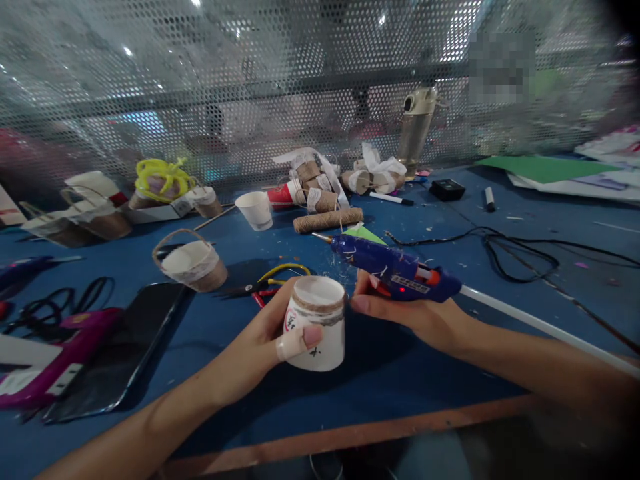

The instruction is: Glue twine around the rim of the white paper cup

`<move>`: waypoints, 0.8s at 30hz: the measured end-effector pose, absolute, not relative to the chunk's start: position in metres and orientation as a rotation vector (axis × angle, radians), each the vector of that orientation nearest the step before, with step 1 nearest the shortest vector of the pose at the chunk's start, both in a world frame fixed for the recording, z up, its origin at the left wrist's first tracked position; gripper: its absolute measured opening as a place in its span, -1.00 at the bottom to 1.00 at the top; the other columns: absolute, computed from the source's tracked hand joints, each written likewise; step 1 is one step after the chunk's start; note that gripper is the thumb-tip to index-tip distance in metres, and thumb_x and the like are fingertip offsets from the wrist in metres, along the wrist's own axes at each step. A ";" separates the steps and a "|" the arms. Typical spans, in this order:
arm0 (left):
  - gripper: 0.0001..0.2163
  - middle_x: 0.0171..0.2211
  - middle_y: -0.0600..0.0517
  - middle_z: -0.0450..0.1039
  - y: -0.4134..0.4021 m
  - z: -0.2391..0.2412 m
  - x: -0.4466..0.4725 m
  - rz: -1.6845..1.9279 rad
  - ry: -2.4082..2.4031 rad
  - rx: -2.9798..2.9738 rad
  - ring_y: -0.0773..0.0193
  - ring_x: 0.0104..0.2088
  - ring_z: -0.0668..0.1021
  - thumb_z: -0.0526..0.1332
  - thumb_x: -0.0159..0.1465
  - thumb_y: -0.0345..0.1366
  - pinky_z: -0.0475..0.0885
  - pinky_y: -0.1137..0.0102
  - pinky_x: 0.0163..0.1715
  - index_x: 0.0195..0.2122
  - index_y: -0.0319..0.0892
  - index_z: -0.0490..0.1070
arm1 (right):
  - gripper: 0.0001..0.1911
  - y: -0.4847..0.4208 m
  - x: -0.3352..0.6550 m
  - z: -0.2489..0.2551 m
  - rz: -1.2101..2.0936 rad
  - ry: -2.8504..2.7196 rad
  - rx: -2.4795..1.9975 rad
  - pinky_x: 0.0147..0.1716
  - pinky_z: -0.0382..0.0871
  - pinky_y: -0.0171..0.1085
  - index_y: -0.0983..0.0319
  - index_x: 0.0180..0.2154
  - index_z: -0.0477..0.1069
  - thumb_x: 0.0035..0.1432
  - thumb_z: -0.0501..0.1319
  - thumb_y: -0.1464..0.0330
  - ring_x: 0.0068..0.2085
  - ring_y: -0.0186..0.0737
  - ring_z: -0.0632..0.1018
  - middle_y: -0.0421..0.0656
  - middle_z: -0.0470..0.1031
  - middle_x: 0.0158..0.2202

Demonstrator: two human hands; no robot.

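My left hand [273, 337] is wrapped round a white paper cup [320, 327] that has a band of twine near its rim; a plaster covers the thumb. My right hand [400, 310] grips a blue glue gun [393, 267], nozzle pointing up and to the left, away from the cup. A white glue stick [525, 320] sticks out behind the gun, over my right forearm. Both hands hover just above the blue table [400, 373], close to each other.
A small twine-wrapped cup basket with a handle [193, 263] stands left of the cup, beside a dark phone [130, 347] and a purple glue gun [60, 360]. Scissors and pliers [265, 283], a twine roll [327, 219], more cups, markers, a bottle [416, 127] and black cables [520, 250] lie behind. A mesh screen backs the table.
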State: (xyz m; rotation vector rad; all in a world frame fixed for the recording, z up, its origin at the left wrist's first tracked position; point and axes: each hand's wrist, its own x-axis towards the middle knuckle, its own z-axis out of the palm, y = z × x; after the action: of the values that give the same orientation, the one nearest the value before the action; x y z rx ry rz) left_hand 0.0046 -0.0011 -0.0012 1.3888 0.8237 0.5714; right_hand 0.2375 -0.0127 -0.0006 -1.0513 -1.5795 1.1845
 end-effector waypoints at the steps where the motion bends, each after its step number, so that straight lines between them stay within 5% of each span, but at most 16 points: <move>1: -0.57 -0.06 0.02 0.43 -0.001 -0.002 0.005 0.584 0.823 1.385 0.04 -0.01 0.43 0.30 0.19 -0.08 0.32 0.29 -0.07 0.06 0.02 0.30 | -0.84 -0.013 0.238 0.000 1.178 -1.589 -1.055 -0.38 0.32 -0.33 0.20 -0.45 0.42 0.09 0.33 0.30 -0.41 -0.34 0.40 -0.27 0.40 -0.47; 12: -0.64 0.01 0.03 0.48 0.004 -0.017 0.002 0.715 0.860 1.391 0.05 0.05 0.45 0.27 0.25 -0.21 0.38 0.38 -0.17 0.07 0.02 0.31 | -0.79 -0.013 0.247 -0.005 1.172 -1.689 -0.957 -0.35 0.25 -0.31 0.19 -0.41 0.41 0.18 0.28 0.21 -0.38 -0.35 0.38 -0.27 0.37 -0.42; 24: -0.59 -0.07 0.02 0.43 0.000 -0.006 0.004 0.628 0.833 1.367 0.08 -0.05 0.46 0.31 0.18 -0.12 0.38 0.34 -0.18 0.04 0.03 0.30 | -0.81 -0.011 0.242 0.000 1.159 -1.651 -1.051 -0.35 0.27 -0.34 0.22 -0.44 0.41 0.14 0.30 0.28 -0.38 -0.36 0.37 -0.27 0.36 -0.46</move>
State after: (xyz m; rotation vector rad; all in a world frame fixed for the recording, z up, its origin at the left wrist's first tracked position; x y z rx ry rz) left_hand 0.0044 0.0000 -0.0056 1.3669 0.8330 0.6281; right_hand 0.2416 -0.0108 -0.0004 -1.0509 -1.6510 1.1587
